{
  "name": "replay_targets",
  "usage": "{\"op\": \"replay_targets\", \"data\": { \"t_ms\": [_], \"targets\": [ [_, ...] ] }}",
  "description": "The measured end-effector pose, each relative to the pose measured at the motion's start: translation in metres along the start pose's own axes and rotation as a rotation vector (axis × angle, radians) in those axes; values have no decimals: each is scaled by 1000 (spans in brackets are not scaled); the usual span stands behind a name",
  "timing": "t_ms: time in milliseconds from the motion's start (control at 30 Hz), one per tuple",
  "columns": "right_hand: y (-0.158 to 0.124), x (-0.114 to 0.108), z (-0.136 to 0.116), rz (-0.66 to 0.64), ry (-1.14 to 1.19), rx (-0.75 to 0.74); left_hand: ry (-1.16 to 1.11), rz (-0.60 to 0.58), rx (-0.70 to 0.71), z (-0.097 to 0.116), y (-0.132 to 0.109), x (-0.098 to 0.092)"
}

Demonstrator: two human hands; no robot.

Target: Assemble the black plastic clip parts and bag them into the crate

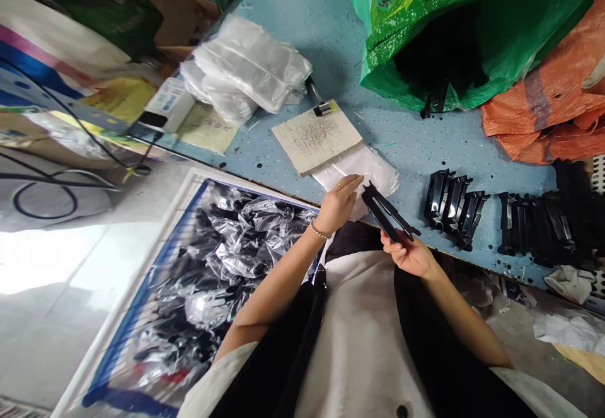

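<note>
The right hand (406,254) grips a black plastic frame (388,213) from beneath. The frame's long axis slants across the body, its near tip just beside the relaxed, open left hand (338,203), which hovers over a clear plastic bag (362,175).

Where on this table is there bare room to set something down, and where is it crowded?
Two patches of blue tabletop: one between the green sack, the orange sack and the black parts; another between the white bags, the board and the green sack. It's crowded around the clear bag and the right hand.
</note>
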State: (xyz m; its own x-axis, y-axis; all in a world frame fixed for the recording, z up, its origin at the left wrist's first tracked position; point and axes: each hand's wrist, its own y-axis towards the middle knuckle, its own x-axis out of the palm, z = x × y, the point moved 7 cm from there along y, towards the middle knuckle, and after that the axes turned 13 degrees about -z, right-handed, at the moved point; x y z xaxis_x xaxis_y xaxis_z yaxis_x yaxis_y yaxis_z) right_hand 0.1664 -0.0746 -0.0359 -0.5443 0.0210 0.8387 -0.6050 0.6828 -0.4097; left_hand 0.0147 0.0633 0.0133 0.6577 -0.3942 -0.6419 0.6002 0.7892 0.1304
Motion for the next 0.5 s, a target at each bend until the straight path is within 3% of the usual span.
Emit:
{"op": "replay_targets", "data": {
  "t_ms": [100, 200, 333, 433, 500],
  "targets": [
    [11, 0, -17, 16, -162, -64, 75, -46, 268, 46, -21, 11],
    [17, 2, -37, 178, -420, -216, 29, -135, 440, 84, -38, 23],
    [11, 34, -53, 319, -888, -396, 67, -156, 406, 103, -49, 14],
    [5, 71, -51, 125, -1273, -308, 159, -177, 276, 97, -74, -14],
    [-7, 78, -61, 75, -1424, -225, 161, -259, 59, 73, -107, -35]
  ]
}}
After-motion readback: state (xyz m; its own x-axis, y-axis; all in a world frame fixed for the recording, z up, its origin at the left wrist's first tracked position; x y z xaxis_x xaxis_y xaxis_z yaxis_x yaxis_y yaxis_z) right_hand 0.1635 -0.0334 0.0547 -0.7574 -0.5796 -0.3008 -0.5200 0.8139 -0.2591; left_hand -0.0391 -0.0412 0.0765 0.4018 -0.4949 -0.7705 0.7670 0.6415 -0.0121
